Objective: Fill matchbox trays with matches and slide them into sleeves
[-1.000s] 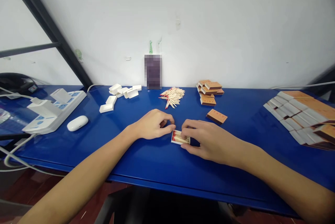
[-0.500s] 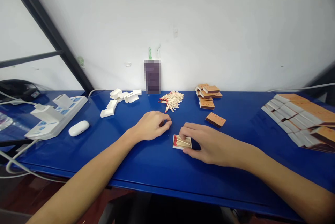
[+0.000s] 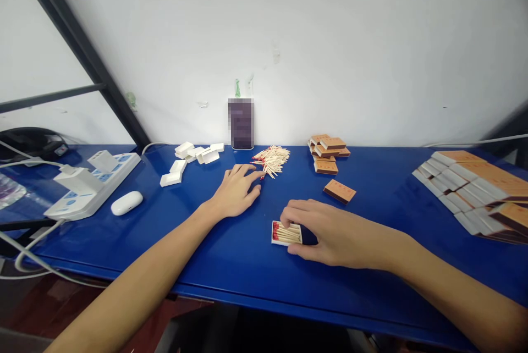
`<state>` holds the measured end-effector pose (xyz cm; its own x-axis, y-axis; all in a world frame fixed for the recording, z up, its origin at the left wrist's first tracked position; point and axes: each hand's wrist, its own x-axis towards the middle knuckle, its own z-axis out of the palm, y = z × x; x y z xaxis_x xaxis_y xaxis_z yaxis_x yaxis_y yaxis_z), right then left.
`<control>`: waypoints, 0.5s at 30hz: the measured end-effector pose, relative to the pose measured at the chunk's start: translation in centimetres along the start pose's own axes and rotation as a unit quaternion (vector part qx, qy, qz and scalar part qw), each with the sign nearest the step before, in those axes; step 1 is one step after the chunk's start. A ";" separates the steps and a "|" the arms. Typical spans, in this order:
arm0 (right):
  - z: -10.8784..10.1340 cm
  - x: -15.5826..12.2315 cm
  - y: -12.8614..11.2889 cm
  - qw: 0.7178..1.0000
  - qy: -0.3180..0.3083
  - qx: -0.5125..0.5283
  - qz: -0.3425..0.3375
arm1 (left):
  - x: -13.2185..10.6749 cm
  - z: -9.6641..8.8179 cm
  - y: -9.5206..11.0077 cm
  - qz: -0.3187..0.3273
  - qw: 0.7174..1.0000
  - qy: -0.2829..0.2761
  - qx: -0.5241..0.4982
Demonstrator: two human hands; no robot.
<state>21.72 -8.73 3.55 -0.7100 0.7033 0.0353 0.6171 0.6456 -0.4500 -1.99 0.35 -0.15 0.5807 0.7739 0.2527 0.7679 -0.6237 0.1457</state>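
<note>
A small white matchbox tray (image 3: 286,233) with red-tipped matches in it lies on the blue table (image 3: 231,254). My right hand (image 3: 325,230) grips the tray's right end with thumb and fingers. My left hand (image 3: 237,191) lies farther back with its fingers stretched out, the tips touching the near edge of a loose pile of matches (image 3: 272,157). It holds nothing that I can see.
Empty white trays (image 3: 192,155) lie at the back left, orange matchbox sleeves (image 3: 328,152) at the back, one sleeve (image 3: 339,191) alone. Stacked boxes (image 3: 474,182) fill the right. A power strip (image 3: 88,182) and a white earbud case (image 3: 127,202) sit left.
My left hand left the tray and reached back to the match pile, its fingers opening. My right hand stayed on the tray.
</note>
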 end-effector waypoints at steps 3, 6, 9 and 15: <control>-0.3 0.8 0.9 0.997 0.076 0.021 0.017 | 0.1 0.2 -0.1 -0.006 1.000 -0.020 0.012; 0.2 2.9 2.7 0.979 0.185 0.009 0.089 | 0.2 0.3 0.0 0.002 1.000 -0.009 0.012; 1.2 5.6 4.5 0.973 0.193 -0.017 0.125 | 0.4 0.3 0.1 0.015 1.000 -0.005 0.006; 2.1 9.3 5.4 0.959 0.192 -0.088 0.188 | 0.7 0.2 0.0 0.033 0.999 -0.020 0.015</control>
<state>17.71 0.64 -0.42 -0.2689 0.9326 0.2408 0.8771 0.3404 -0.3388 -1.50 0.94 -0.19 0.6397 0.7358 0.2224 0.7356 -0.6699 0.1006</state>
